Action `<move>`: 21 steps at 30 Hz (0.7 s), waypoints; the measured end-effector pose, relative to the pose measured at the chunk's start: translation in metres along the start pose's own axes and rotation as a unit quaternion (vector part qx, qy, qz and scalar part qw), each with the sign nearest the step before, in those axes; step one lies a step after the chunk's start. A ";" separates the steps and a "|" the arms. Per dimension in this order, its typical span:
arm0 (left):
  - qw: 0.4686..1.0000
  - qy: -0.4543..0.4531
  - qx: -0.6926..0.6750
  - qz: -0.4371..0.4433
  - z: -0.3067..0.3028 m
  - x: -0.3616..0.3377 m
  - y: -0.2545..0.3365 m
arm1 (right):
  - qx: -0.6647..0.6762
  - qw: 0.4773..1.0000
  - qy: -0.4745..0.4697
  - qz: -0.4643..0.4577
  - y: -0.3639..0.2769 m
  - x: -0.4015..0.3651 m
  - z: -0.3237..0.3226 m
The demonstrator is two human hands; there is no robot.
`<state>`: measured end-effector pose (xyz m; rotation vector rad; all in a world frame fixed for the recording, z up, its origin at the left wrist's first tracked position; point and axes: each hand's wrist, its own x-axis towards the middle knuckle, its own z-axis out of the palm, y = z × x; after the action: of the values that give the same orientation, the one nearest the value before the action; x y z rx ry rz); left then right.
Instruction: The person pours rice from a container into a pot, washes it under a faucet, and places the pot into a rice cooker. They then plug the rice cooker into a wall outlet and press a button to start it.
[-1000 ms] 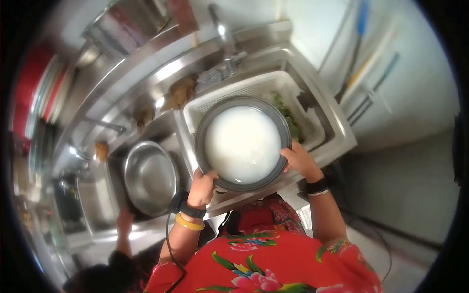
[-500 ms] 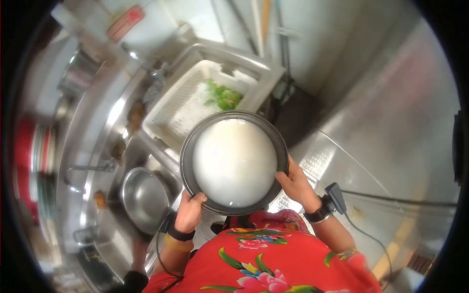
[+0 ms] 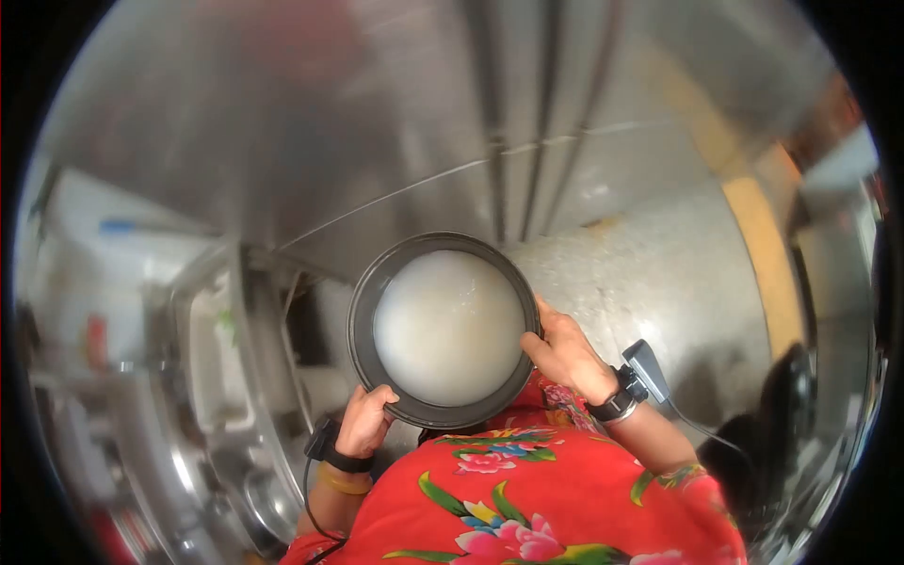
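Centrally, one round dark pot (image 3: 362, 331) was held in front of the wearer's body, over the floor (image 3: 650, 273), its mouth facing up towards the camera. Contents: a cloudy white liquid (image 3: 449, 330), which left a band of dark inner wall bare all round.

Left hand (image 3: 365, 419): closed on the near-left edge of the pot, the thumb laid on the rim; the remaining fingers were mostly out of sight beneath it, so how far they were curled could not be told. Right hand (image 3: 570, 358): closed on the right edge, the thumb pressed over the rim and the fingers stretched along the outside wall. Both hands gripped this single pot.

Worn items: a black band (image 3: 350, 460) and a yellow bangle (image 3: 341, 481) on the left wrist; a black strap (image 3: 614, 407) on the right, carrying a small box (image 3: 646, 367) with a cable (image 3: 702, 429) running from it; a red flowered shirt (image 3: 537, 499), just below the pot.

Surroundings, left side: a metal sink (image 3: 247, 334), well apart from the pot, with a white basket (image 3: 202, 372) in it and green leaves (image 3: 226, 325) inside that (blurred, kind not legible); a metal bowl (image 3: 256, 494) nearer the wearer. Right side: a yellow strip (image 3: 758, 254) across the floor.
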<state>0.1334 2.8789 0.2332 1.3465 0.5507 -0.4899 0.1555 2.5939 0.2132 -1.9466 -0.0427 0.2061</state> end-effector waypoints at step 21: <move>0.811 -0.485 0.304 -0.120 0.563 0.277 0.039 | 0.196 0.791 0.543 0.202 0.192 -0.025 -0.335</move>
<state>0.4232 2.3254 0.1641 1.3952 -0.3422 -1.5468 0.1730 2.2111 0.1602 -1.3801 1.0981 -0.6097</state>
